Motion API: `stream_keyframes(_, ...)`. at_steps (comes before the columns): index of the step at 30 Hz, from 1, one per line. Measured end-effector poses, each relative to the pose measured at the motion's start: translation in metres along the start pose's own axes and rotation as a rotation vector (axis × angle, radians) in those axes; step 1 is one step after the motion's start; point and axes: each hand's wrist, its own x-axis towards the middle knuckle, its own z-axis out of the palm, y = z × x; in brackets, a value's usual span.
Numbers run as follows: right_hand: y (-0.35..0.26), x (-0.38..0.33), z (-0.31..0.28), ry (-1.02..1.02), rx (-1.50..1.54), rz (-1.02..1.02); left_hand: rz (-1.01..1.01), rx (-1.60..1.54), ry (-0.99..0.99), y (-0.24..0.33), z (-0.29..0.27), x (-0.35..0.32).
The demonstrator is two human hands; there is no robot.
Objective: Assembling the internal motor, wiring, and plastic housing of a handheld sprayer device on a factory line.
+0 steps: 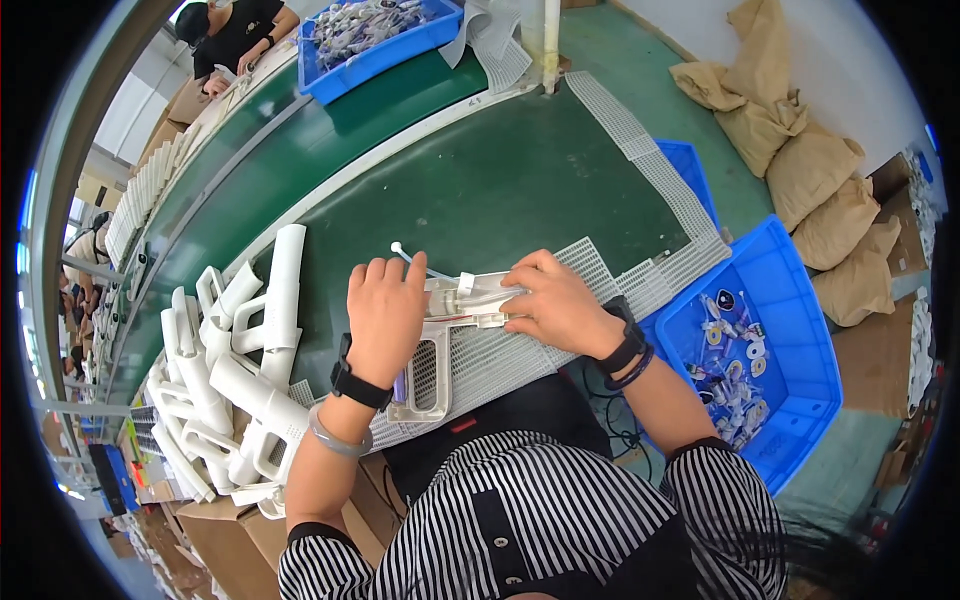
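An opened white plastic housing (465,296) with a loop-shaped handle (430,380) lies across the near edge of the bench, its inner parts and a thin red wire facing up. My left hand (386,312) is closed over its left end, back of the hand up, and covers that part. With thumb and fingers, my right hand (560,303) grips the right end. A thin rod with a round white tip (398,247) sticks out just beyond my left fingers. Something purple shows along the handle under my left wrist.
Several white handled housings (225,370) are heaped at my left. A blue bin (810,360) with small parts stands at my right. White mesh matting (500,365) edges the green bench (480,180). Across the conveyor (365,125), holding another blue bin (385,65), a person works.
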Motion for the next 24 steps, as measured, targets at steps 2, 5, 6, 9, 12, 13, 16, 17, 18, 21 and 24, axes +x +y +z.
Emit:
stream_keyframes(2, 0.0, -0.002, 0.001, -0.001, 0.026, 0.017, 0.034, -0.063, -0.104, -0.005, -0.003, 0.004)
stream_keyframes(5, 0.0, 0.0, 0.001, -0.011, 0.034, 0.026, 0.02, -0.161, -0.233, -0.011, -0.007, 0.003)
stream_keyframes(6, 0.0, -0.001, 0.001, -0.006, 0.038, 0.031, -0.026, -0.2, -0.253, -0.012, -0.008, 0.0)
stream_keyframes(9, 0.001, -0.002, 0.002, -0.008, 0.038, 0.044, -0.051, -0.276, -0.127, -0.02, 0.0, -0.013)
stream_keyframes(12, 0.0, -0.003, 0.001, -0.002, 0.027, 0.036, -0.138, -0.484, -0.09, -0.028, -0.004, -0.021)
stream_keyframes(13, 0.0, -0.003, 0.0, 0.001, 0.025, 0.039, -0.142, -0.481, -0.092, -0.029, -0.004, -0.024)
stream_keyframes(16, 0.0, -0.004, 0.002, 0.007, 0.038, 0.045, -0.037, -0.321, -0.158, -0.028, 0.003, -0.035)
stream_keyframes(17, -0.001, -0.004, 0.003, 0.012, 0.049, 0.051, 0.016, -0.261, -0.122, -0.025, 0.009, -0.041)
stream_keyframes(18, -0.001, -0.004, 0.004, 0.011, 0.051, 0.049, 0.069, -0.202, -0.086, -0.022, 0.012, -0.046)
stream_keyframes(21, 0.0, -0.003, 0.006, 0.011, 0.041, 0.042, 0.048, -0.212, -0.118, -0.028, 0.007, -0.041)
stream_keyframes(24, 0.001, -0.005, 0.004, 0.023, 0.039, 0.049, -0.076, -0.357, -0.04, -0.042, -0.007, -0.021)
